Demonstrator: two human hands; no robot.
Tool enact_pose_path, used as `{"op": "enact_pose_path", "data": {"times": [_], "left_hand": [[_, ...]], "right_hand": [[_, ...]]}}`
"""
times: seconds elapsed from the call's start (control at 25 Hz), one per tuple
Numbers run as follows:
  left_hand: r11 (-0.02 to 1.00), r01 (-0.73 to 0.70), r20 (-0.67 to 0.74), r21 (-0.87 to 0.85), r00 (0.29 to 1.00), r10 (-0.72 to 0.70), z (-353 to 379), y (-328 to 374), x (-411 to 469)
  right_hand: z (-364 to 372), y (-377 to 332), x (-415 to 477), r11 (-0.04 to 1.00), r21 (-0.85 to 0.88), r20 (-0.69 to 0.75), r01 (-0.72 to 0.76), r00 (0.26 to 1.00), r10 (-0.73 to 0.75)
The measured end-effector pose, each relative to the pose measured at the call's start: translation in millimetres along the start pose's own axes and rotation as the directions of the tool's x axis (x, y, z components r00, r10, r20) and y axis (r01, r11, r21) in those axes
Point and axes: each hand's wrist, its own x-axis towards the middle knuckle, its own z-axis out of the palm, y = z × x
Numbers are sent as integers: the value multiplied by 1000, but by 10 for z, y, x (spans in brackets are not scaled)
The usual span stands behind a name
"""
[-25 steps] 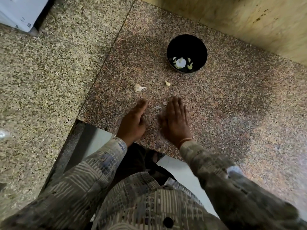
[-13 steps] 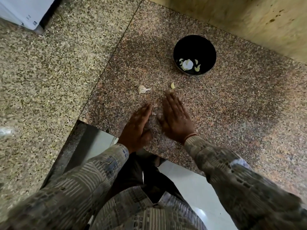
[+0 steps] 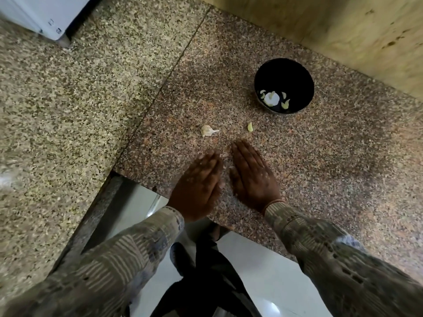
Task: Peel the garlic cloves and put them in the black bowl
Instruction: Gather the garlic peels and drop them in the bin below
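In the head view, the left hand (image 3: pixel 196 186) and right hand (image 3: pixel 251 177) are palm down on the speckled bench (image 3: pixel 332 168) just inside its near edge, fingers straight and gripping nothing (the left one is blurred), a narrow gap between them. Beyond the fingertips lie an unpeeled garlic clove (image 3: pixel 207 130) and a peeled clove (image 3: pixel 250 127), apart from each other. Farther back, the black bowl (image 3: pixel 286 72) holds several peeled cloves (image 3: pixel 272 98), with bare stone to its right.

Both flat hands, left hand (image 3: pixel 197 186) and right hand (image 3: pixel 251 177), rest on the counter (image 3: pixel 332 179) near the black bowl (image 3: pixel 297 72).
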Motion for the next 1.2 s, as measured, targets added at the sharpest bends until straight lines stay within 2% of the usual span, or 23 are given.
{"op": "enact_pose_path", "data": {"times": [0.04,0.12,0.2,0.32,0.36,0.4,0.48,0.56,0.6,0.68,0.76,0.8,0.88,0.96,1.0,1.04,1.08,1.16,1.2], "left_hand": [[998,-24,17,-62,1000,25,-20,-33,18],[978,49,-10,-202,999,-52,-48,-79,52],[964,84,-63,-251,993,-103,-58,-83,56],[962,92,-139,-258,982,-131,-31,-28,3],[959,93,-146,-269,980,-136,-23,-30,3],[952,91,-146,-292,980,-139,-17,-43,4],[938,91,-153,-334,977,-150,-15,-70,-9],[930,83,-178,-359,972,-156,-33,-73,-17],[928,72,-192,-365,970,-151,-39,-69,-22],[937,61,-214,-345,967,-141,-35,-63,-37],[940,77,-214,-333,964,-155,-29,-55,-35],[939,86,-212,-333,964,-163,-26,-59,-34],[940,77,-222,-332,962,-157,-25,-72,-28],[944,48,-241,-327,961,-133,-16,-84,-23],[945,37,-247,-324,961,-122,-7,-89,-21],[947,32,-249,-318,962,-116,1,-93,-15],[950,34,-249,-311,962,-116,12,-103,-8],[951,42,-248,-305,961,-122,31,-115,2],[952,43,-254,-303,959,-124,34,-102,2]], "right_hand": [[-6,6,5,1000,11,-7,3,1000,-3],[-16,27,-8,999,39,-16,28,999,-28],[-13,51,-9,994,107,-44,24,999,-20],[22,-45,111,955,265,-56,-135,986,155],[37,-113,164,958,239,-47,-159,983,175],[49,-187,180,976,167,-37,-142,988,150],[122,-272,95,998,41,32,52,998,-54],[122,-329,-66,970,95,99,226,967,-235],[88,-331,-125,957,179,78,228,966,-245],[14,-294,-72,936,326,-30,135,991,-132],[1,-179,111,960,275,-31,43,999,-36],[10,-177,177,983,183,6,30,999,-32],[67,-238,162,993,67,89,102,990,-108],[25,-269,-64,975,133,124,180,973,-196],[-16,-241,-224,968,190,100,164,977,-186],[-39,-192,-367,966,241,41,90,994,-103],[-38,-154,-466,962,271,-32,-41,998,52],[46,-203,-505,922,207,-90,-326,932,350],[119,-290,-481,904,136,-85,-405,905,418]]}}
